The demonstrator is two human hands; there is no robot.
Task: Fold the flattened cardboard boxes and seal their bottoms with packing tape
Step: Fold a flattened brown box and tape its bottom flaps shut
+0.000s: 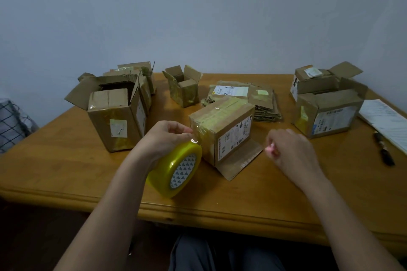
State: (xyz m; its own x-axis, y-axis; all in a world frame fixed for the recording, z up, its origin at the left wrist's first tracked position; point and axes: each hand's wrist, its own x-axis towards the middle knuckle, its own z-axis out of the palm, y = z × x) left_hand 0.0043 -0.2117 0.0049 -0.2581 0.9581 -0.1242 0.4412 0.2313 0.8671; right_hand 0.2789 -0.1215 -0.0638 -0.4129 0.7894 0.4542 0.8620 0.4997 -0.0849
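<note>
A folded cardboard box (229,125) stands bottom-up in the middle of the wooden table (66,160), its top face covered with yellowish tape and one flap lying flat toward me. My left hand (163,138) grips a big roll of yellow packing tape (176,169) at the box's near left corner, where the tape strip runs onto the box. To the right of the box, my right hand (288,149) is closed around a small pink object (269,149). A stack of flattened boxes (246,99) lies behind.
Folded open boxes stand at the left (114,116), back middle (182,88) and right (326,112). A dark pen-like tool (384,149) and a white sheet (387,121) lie at the right edge. A checked cloth (13,123) sits off the table's left side.
</note>
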